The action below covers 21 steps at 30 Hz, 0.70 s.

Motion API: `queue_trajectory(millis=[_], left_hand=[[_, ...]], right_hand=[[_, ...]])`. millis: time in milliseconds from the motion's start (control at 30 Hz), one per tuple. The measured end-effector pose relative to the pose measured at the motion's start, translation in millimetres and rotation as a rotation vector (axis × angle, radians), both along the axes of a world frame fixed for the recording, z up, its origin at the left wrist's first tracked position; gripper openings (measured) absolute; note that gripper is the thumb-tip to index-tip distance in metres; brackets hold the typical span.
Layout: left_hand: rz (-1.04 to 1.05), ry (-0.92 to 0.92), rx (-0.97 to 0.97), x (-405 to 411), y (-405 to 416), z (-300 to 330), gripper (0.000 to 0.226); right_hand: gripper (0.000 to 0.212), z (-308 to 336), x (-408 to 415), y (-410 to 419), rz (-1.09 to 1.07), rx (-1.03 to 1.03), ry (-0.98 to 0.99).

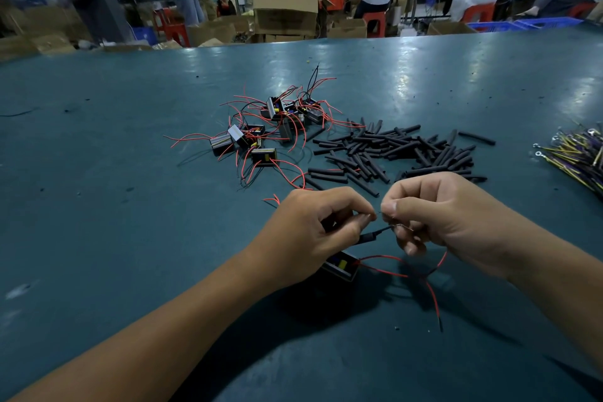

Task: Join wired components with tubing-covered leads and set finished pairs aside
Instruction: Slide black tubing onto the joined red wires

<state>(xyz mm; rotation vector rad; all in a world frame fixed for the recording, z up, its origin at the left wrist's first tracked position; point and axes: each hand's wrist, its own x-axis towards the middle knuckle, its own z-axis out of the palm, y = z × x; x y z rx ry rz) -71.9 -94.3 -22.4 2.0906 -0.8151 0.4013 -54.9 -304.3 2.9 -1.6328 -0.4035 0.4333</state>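
**Lightly pinched: two thin leads meeting near the worktop's front edge**

Both hands pinch wire ends: left hand [313, 232] holds a tube [368, 236] on its lead, right hand [437, 222] the bare strand. The component [341, 266] hangs under the left palm. Leads look light, limp and easily kinked; grip close to the tips. Tubes [398, 153] and components [261, 130] lie mid-worktop [98, 206]; open room left.

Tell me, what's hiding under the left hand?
Under the left hand sits a small black component with a yellow part and red wires coming out. Only its right end shows; the hand covers the rest. A black tube pokes out from the fingers.
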Motion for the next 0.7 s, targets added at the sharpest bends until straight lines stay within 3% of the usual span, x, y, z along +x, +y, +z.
queue_trajectory(millis=[133, 333, 467, 533, 700], left_hand=[[-0.025, 0.059, -0.024, 1, 1, 0, 0.007], [-0.129, 0.286, -0.177, 1, 2, 1, 0.007], [-0.151, 0.321, -0.245, 0, 0, 2, 0.009], [-0.144, 0.315, -0.260, -1, -1, 1, 0.009], [-0.057, 0.364, -0.363, 2, 0, -2, 0.011]], right_hand=[[0.016, -2, 0, -2, 0.019, -0.020, -0.158], [0.018, -3, 0, -6, -0.038, -0.451, -1.131], [0.019, 0, 5, -7, -0.054, -0.557, -1.526], [0.018, -1, 9, -11, -0.051, -0.542, -1.484], [0.009, -10, 24, -22, -0.272, -0.483, -0.916]])
